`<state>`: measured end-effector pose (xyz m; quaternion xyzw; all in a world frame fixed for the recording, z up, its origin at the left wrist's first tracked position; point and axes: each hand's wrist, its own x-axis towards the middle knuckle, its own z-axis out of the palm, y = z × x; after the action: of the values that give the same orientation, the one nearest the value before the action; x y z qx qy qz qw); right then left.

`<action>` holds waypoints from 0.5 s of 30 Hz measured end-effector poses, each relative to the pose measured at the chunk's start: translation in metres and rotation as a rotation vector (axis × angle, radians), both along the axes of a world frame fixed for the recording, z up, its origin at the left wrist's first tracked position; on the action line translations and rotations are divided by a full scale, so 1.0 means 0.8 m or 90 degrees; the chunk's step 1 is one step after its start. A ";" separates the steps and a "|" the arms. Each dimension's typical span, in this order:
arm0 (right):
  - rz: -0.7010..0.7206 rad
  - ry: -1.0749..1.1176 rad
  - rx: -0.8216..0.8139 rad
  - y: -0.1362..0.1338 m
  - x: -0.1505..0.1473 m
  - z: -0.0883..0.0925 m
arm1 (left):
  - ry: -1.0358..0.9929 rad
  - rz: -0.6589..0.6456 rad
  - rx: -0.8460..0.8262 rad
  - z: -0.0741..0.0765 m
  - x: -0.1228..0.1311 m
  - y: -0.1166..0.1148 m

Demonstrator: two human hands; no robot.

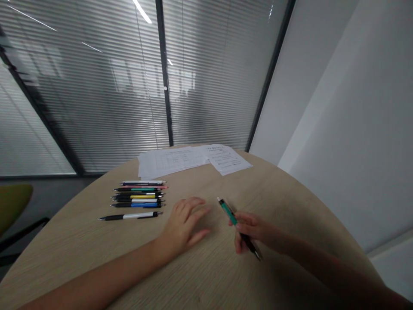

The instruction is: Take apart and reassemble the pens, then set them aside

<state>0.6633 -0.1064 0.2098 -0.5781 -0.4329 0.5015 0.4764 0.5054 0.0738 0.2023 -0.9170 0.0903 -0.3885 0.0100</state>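
Note:
My left hand rests palm down on the round wood-grain table with its fingers apart, holding nothing. It is nearest to a white and black retractable pen lying alone on the tabletop. My right hand lifts a green and black retractable pen between its fingers, tip pointing down toward me. To the left, a row of several retractable pens in mixed colours lies side by side, roughly parallel. Printed paper sheets lie at the far edge of the table.
A glass partition with horizontal blinds stands beyond the table, and a pale wall rises to the right. An olive chair sits past the table's left edge.

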 end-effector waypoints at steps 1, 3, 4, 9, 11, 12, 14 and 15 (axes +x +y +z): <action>-0.031 0.044 0.004 -0.007 0.005 0.003 | 0.028 0.030 -0.016 0.000 0.002 0.003; -0.088 0.119 0.029 -0.019 0.012 0.008 | 0.103 0.086 -0.033 -0.002 0.006 0.009; -0.109 0.150 0.050 -0.023 0.015 0.010 | 0.147 0.103 -0.038 -0.003 0.008 0.011; -0.182 0.241 0.193 -0.026 0.027 0.009 | 0.336 0.097 -0.053 -0.011 0.013 0.018; -0.204 0.270 0.227 -0.026 0.030 0.010 | 0.390 0.086 -0.044 -0.012 0.013 0.018; -0.211 0.286 0.231 -0.026 0.031 0.012 | 0.411 0.085 -0.039 -0.012 0.013 0.018; -0.218 0.311 0.220 -0.028 0.034 0.016 | 0.434 0.087 -0.031 -0.011 0.013 0.018; -0.224 0.317 0.212 -0.030 0.035 0.019 | 0.440 0.089 -0.029 -0.010 0.014 0.018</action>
<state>0.6915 -0.1303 0.2246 -0.4182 -0.2732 0.4594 0.7345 0.5164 0.0881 0.1943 -0.9982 0.0170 -0.0558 -0.0148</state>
